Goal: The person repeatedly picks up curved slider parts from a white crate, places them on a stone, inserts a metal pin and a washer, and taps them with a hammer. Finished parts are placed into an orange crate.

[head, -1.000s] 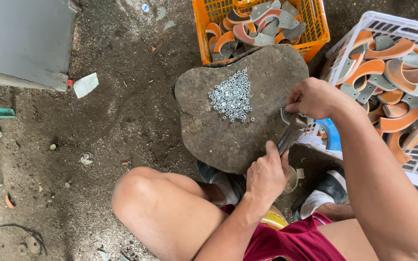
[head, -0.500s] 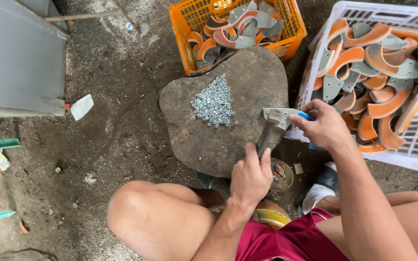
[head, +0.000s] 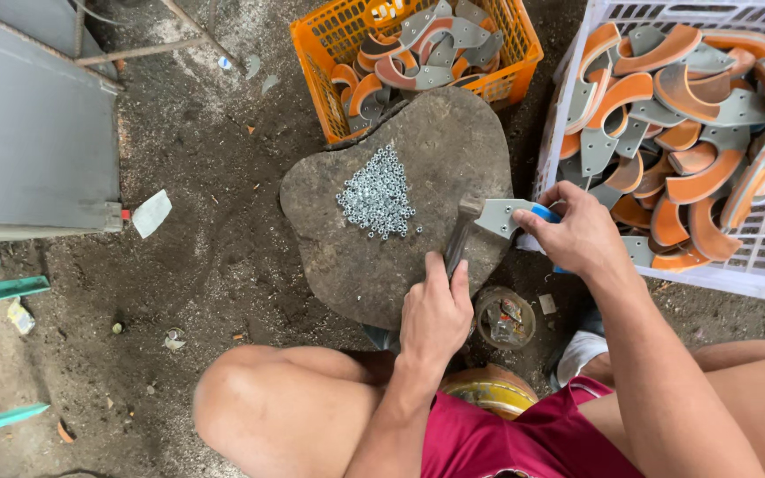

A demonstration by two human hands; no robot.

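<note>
You sit low over bare, gritty dirt ground (head: 214, 239); a flat rounded stone slab (head: 427, 150) lies before your knees, with a heap of small silvery nuts (head: 376, 195) near its middle; your left hand (head: 436, 310), at the slab's 6 o'clock edge, is wrapped around a hammer handle (head: 458, 239); your right hand (head: 577, 230), at 3 o'clock, pinches a grey metal bracket (head: 502, 215) against the hammer head; an orange crate (head: 418, 53) crowds 12 o'clock, a white crate (head: 692, 133) hems 2 o'clock; a grey panel (head: 28, 150) stands at 9 o'clock; open dirt lies between 7 and 10 o'clock.
</note>
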